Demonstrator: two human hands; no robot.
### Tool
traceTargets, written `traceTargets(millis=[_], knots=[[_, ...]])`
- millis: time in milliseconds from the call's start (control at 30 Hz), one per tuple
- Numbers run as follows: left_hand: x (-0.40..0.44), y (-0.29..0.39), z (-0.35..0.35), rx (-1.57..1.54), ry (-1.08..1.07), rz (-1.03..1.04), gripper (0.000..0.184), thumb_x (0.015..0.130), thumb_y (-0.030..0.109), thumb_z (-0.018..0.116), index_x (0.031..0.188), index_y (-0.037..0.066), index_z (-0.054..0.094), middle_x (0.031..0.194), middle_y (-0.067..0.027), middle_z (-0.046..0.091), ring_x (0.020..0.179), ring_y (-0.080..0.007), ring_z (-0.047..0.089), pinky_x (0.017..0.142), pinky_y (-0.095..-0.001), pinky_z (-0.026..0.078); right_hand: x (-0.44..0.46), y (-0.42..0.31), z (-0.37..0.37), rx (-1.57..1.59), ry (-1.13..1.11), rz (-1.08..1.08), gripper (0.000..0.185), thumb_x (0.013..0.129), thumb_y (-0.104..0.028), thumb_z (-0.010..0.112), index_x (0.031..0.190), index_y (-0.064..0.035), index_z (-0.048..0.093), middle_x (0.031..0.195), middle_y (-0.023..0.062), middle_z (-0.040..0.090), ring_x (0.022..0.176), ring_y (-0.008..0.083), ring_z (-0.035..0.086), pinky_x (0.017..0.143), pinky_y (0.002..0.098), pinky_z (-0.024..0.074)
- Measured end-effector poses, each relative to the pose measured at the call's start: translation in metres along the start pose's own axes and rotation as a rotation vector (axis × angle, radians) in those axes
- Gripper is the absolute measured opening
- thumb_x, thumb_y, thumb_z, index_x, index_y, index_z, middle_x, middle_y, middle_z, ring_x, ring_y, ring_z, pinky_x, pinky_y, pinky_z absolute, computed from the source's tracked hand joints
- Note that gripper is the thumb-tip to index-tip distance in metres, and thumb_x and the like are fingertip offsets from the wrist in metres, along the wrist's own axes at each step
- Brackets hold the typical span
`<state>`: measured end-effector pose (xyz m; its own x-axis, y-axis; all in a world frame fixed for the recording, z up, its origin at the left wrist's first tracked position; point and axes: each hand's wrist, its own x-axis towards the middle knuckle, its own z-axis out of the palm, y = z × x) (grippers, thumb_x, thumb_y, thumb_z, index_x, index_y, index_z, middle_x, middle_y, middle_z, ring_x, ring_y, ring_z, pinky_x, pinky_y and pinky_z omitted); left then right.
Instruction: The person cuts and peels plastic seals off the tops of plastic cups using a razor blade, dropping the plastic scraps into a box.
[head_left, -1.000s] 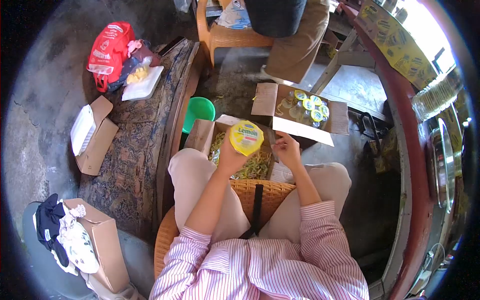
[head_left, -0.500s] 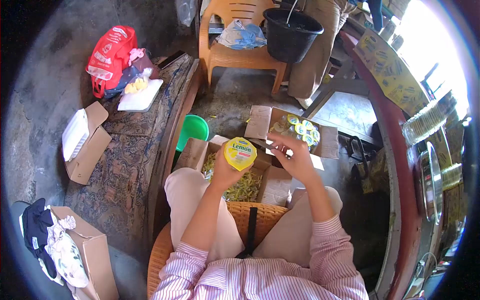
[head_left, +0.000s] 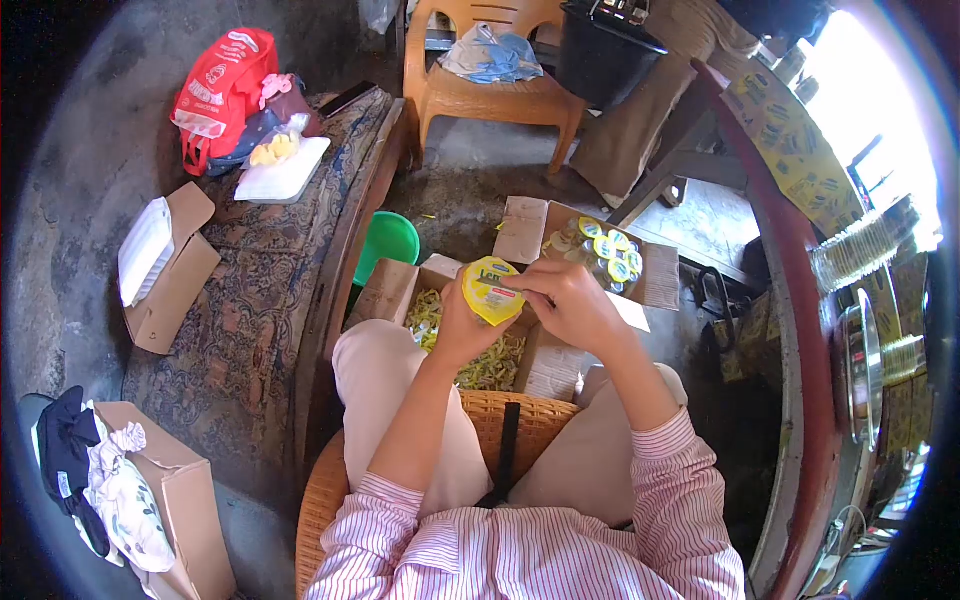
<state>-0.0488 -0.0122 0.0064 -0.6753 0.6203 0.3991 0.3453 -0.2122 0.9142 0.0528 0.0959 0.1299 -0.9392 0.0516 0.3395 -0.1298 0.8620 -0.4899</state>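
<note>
A cup with a yellow lid (head_left: 495,300) marked "Lemon" is wrapped by the fingers of my left hand (head_left: 462,325), lid facing up. My right hand (head_left: 575,305) is closed in a pinch at the lid's right edge. Between its fingers is a thin dark tool (head_left: 513,288), whose tip lies over the lid; its exact kind cannot be made out. Below the hands, an open cardboard box (head_left: 555,365) holds yellow-green strips (head_left: 495,365). Beyond it, another open box (head_left: 520,228) contains several cups with yellow-rimmed lids (head_left: 605,245).
A green bucket (head_left: 388,245) stands left of the boxes. An orange chair (head_left: 490,100) holds a cloth, beside a black bucket (head_left: 605,60) and a person's trousered leg (head_left: 650,110). A red bag (head_left: 225,90) rests on the patterned bench (head_left: 240,290).
My right hand has moved left from beside the cup to its lid, bringing the thin tool over it. My left hand keeps its hold. The black bucket has shifted right.
</note>
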Motion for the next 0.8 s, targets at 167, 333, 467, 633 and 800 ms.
traceTargets(millis=[167, 333, 467, 633, 800], knots=[[0.002, 0.010, -0.001, 0.043, -0.002, 0.021, 0.057, 0.059, 0.015, 0.077, 0.107, 0.005, 0.047, 0.100, -0.0106, 0.057, 0.093, -0.0296, 0.054, 0.084, -0.0411, 0.039, 0.002, 0.001, 0.001, -0.001, -0.034, 0.046, 0.030, 0.067, 0.005, 0.054, 0.093, -0.0046, 0.065, 0.082, 0.0158, 0.060, 0.076, 0.0322, 0.059, 0.069, 0.0391, 0.0487], [0.002, 0.016, -0.002, 0.052, 0.004, 0.026, 0.057, 0.059, 0.016, 0.078, 0.106, 0.005, 0.047, 0.099, -0.0107, 0.058, 0.093, -0.0290, 0.056, 0.082, -0.0387, 0.042, 0.002, 0.002, 0.001, -0.022, -0.043, 0.034, 0.031, 0.067, 0.005, 0.053, 0.093, -0.0047, 0.065, 0.082, 0.0159, 0.060, 0.077, 0.0326, 0.059, 0.071, 0.0390, 0.0486], [0.002, 0.014, 0.000, 0.039, 0.009, 0.035, 0.056, 0.059, 0.017, 0.078, 0.105, 0.005, 0.048, 0.098, -0.0104, 0.059, 0.093, -0.0287, 0.056, 0.081, -0.0384, 0.042, 0.002, 0.003, 0.002, -0.021, -0.044, 0.037, 0.031, 0.066, 0.005, 0.053, 0.094, -0.0047, 0.065, 0.082, 0.0160, 0.059, 0.077, 0.0328, 0.058, 0.071, 0.0389, 0.0486], [0.001, 0.014, -0.001, 0.087, -0.056, 0.030, 0.062, 0.060, 0.012, 0.078, 0.111, 0.004, 0.044, 0.105, -0.0108, 0.054, 0.098, -0.0219, 0.054, 0.085, -0.0336, 0.044, 0.002, -0.001, 0.002, -0.022, -0.048, 0.056, 0.032, 0.065, 0.005, 0.053, 0.094, -0.0036, 0.064, 0.081, 0.0166, 0.059, 0.077, 0.0330, 0.058, 0.071, 0.0386, 0.0487], [0.001, 0.017, -0.002, 0.094, -0.054, -0.003, 0.060, 0.059, 0.015, 0.078, 0.109, 0.004, 0.046, 0.103, -0.0107, 0.056, 0.096, -0.0239, 0.055, 0.084, -0.0350, 0.043, 0.004, -0.001, 0.000, -0.036, -0.070, 0.043, 0.033, 0.065, 0.005, 0.052, 0.094, -0.0022, 0.064, 0.081, 0.0174, 0.059, 0.078, 0.0334, 0.058, 0.071, 0.0386, 0.0487]])
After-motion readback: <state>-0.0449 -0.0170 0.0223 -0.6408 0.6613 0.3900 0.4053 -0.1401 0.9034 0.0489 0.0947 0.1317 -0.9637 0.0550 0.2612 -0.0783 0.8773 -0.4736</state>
